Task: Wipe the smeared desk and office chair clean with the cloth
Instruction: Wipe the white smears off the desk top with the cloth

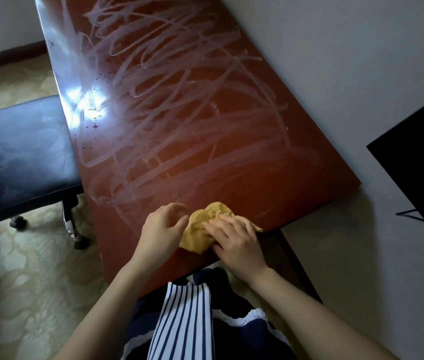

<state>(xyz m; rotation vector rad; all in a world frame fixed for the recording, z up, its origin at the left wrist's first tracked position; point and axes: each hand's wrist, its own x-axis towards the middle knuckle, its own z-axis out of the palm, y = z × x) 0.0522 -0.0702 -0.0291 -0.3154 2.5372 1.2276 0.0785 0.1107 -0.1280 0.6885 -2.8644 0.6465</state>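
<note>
A glossy reddish-brown desk [244,141] stretches away from me, covered with whitish looping smears and a few dark specks near its left edge. A crumpled yellow cloth [200,227] lies on the desk's near end. My right hand [236,240] lies on the cloth with fingers spread flat, pressing it down. My left hand [161,229] sits just left of the cloth with fingers loosely curled, its fingertips at the cloth's left edge; whether it pinches the cloth is unclear. A black padded office chair [21,157] stands left of the desk.
The chair's chrome legs and castors [73,229] stand on pale patterned carpet [23,294] beside the desk's left edge. A grey wall [335,87] runs along the desk's right side. A black panel [418,178] leans at the far right.
</note>
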